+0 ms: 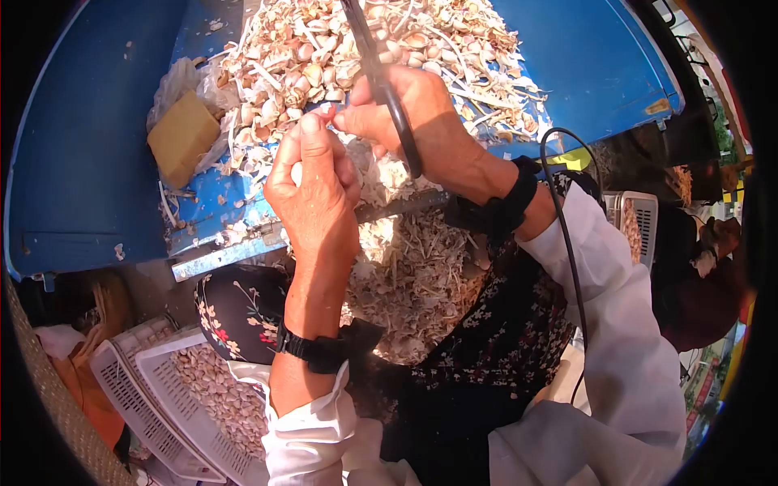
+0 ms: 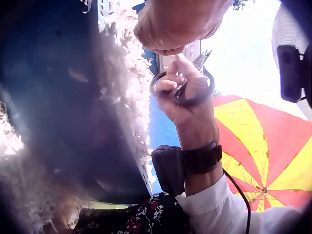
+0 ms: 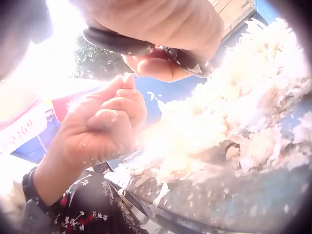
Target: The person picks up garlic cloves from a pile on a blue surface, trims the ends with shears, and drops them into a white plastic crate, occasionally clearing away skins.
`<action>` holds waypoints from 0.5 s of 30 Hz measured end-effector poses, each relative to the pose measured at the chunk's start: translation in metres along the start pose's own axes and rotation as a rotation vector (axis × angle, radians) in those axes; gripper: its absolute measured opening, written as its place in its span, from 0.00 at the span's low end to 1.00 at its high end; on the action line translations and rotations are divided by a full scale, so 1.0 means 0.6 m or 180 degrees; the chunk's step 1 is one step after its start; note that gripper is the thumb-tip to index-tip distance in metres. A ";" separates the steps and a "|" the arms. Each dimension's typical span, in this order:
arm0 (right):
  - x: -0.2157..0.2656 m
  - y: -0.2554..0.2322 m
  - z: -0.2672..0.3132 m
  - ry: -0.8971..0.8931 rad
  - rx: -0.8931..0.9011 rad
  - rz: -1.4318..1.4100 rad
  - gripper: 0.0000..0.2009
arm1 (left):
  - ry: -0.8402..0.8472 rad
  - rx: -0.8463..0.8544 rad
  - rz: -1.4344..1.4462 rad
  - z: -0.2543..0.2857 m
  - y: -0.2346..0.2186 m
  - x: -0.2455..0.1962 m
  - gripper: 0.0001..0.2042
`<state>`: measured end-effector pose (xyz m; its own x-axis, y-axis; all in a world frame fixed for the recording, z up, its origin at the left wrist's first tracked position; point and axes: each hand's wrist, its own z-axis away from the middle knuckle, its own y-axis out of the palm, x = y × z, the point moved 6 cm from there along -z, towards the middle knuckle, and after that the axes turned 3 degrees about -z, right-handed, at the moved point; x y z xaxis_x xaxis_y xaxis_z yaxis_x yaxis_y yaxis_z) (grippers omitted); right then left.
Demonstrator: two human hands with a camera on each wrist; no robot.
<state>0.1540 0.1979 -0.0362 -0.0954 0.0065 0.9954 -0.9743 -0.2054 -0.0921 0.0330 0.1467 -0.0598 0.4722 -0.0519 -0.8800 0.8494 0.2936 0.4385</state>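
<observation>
My left hand (image 1: 312, 190) pinches a small pinkish garlic clove (image 1: 326, 110) between thumb and fingertips. A pale piece (image 1: 297, 173) shows among its curled fingers. Just to the right, my right hand (image 1: 429, 121) has its thumb and fingertip close by the same clove. It holds a pair of scissors with black handles (image 1: 403, 134); in the left wrist view, the handle loops (image 2: 208, 87) lie around its fingers. Both hands are over the near edge of a heap of garlic cloves, skins and cut stems (image 1: 275, 81) on a blue table (image 1: 97, 154).
A yellow block (image 1: 185, 138) lies beside a clear plastic bag (image 1: 174, 87) left of the heap. Dry skins (image 1: 421, 300) fill the space at the lap. White baskets (image 1: 154, 360) of cloves stand lower left. Another person's hand (image 1: 720, 236) shows far right. A cable (image 1: 567, 243) runs along the right sleeve.
</observation>
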 end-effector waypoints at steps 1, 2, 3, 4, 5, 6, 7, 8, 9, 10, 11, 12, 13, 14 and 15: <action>0.009 -0.009 0.001 -0.0232 0.0011 0.0227 0.14 | -0.0019 0.0134 0.0157 -0.001 -0.009 -0.012 0.16; 0.023 -0.012 0.014 -0.0162 0.0012 0.0289 0.15 | -0.0026 0.0279 0.0297 0.001 -0.020 -0.023 0.18; 0.028 -0.012 0.028 -0.0005 0.0100 0.0608 0.14 | -0.0097 0.0391 0.0414 0.005 -0.035 -0.032 0.18; 0.024 -0.001 0.050 0.0120 0.0485 0.0609 0.13 | -0.0086 0.0462 0.0562 0.009 -0.047 -0.041 0.19; 0.020 0.011 0.075 0.0210 0.0871 0.0605 0.12 | -0.0168 0.0383 0.0702 0.014 -0.061 -0.050 0.19; 0.017 0.030 0.101 -0.0112 0.1396 0.0735 0.10 | -0.0067 0.0485 0.0727 0.023 -0.072 -0.066 0.20; -0.003 0.050 0.129 -0.0313 0.1770 0.0649 0.10 | 0.0050 0.0520 0.0768 0.033 -0.082 -0.082 0.22; -0.031 0.064 0.155 -0.0787 0.1967 0.0908 0.10 | 0.0219 0.0012 0.0553 0.043 -0.098 -0.096 0.23; -0.075 0.076 0.180 -0.0332 0.2195 0.1125 0.09 | 0.0183 0.0298 0.1002 0.045 -0.125 -0.103 0.25; -0.125 0.087 0.206 0.0151 0.2423 0.1332 0.09 | 0.0232 0.0498 0.1350 0.046 -0.149 -0.107 0.23; -0.180 0.096 0.225 0.0249 0.2381 0.1393 0.08 | 0.0317 0.0711 0.1625 0.047 -0.170 -0.110 0.19; -0.236 0.104 0.245 0.0332 0.2335 0.1490 0.08 | 0.0315 0.0782 0.1750 0.049 -0.175 -0.116 0.17; -0.287 0.112 0.263 0.0422 0.2165 0.1492 0.07 | 0.0382 0.0634 0.1586 0.053 -0.185 -0.116 0.14; -0.339 0.122 0.278 0.0510 0.1996 0.1497 0.06 | 0.0366 0.0707 0.1597 0.054 -0.183 -0.112 0.13; -0.386 0.131 0.296 0.0489 0.1897 0.1800 0.04 | 0.0399 0.0817 0.1593 0.065 -0.172 -0.110 0.12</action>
<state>0.1359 0.0065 -0.2694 -0.6065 -0.1285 0.7846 -0.5043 -0.7008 -0.5046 -0.0765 0.0824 -0.0395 0.8132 0.1519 -0.5618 0.5669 0.0114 0.8237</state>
